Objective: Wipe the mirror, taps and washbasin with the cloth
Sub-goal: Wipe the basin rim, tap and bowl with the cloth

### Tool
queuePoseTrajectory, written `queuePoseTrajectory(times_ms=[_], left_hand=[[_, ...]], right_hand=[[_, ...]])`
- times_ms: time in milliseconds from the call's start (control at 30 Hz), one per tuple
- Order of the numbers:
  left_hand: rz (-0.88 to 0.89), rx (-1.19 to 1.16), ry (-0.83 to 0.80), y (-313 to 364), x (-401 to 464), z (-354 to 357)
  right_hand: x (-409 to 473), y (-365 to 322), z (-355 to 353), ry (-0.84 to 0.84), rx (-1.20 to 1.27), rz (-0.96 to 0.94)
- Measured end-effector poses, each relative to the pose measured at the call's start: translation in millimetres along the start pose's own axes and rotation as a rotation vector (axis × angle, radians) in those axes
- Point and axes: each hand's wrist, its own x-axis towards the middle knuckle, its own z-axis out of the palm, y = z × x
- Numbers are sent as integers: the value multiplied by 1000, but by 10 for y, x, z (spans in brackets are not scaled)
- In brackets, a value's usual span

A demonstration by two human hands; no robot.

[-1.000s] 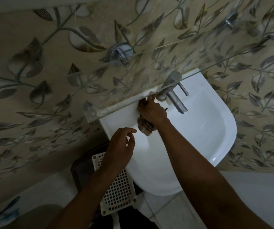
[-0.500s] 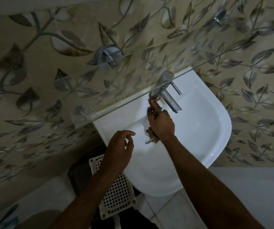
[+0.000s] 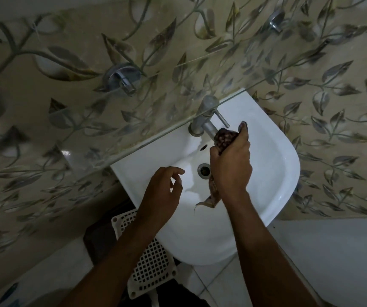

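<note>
A white washbasin (image 3: 275, 173) hangs on a leaf-patterned tiled wall. Its chrome tap (image 3: 202, 120) stands at the back rim, with the spout reaching over the bowl. My right hand (image 3: 231, 165) grips a dark patterned cloth (image 3: 225, 139) wrapped round the end of the spout; a loose tail of the cloth hangs below my wrist. My left hand (image 3: 162, 193) hovers over the basin's left side with loosely curled fingers, holding nothing. The drain (image 3: 204, 170) lies between both hands. No mirror is in view.
A glass shelf (image 3: 133, 120) juts out from the wall above the basin's back edge, over the tap's base. Chrome shelf brackets (image 3: 122, 79) are fixed to the wall. A white plastic lattice basket (image 3: 149, 260) stands on the floor below the basin.
My right hand has moved with the cloth from the left of the tap's base to the end of the spout. The left hand has stayed over the basin's left rim.
</note>
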Motion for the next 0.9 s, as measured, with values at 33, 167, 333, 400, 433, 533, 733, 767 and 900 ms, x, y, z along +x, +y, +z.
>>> queuePoseTrajectory(times_ms=[33, 167, 333, 400, 433, 533, 733, 767, 900], left_hand=[[-1, 3, 1, 5, 4, 9], [-15, -4, -4, 23, -8, 28], [-11, -11, -18, 27, -21, 103], [-20, -15, -28, 43, -15, 133], [-26, -14, -30, 49, -12, 143], [-21, 4, -26, 59, -3, 145], [6, 10, -68, 255, 182, 187], [31, 11, -78, 335, 256, 211], [67, -8, -56, 618, 523, 235]], right_hand=[[96, 30, 79, -26, -86, 15], [355, -16, 379, 1, -370, -70], [430, -106, 488, 33, -414, -293], [397, -58, 428, 37, -462, -363], [372, -12, 372, 34, -481, -391], [259, 183, 232, -7, -462, -429], [243, 469, -66, -270, -42, -172], [287, 444, -126, -214, -5, -198], [416, 17, -419, 23, 206, -238]])
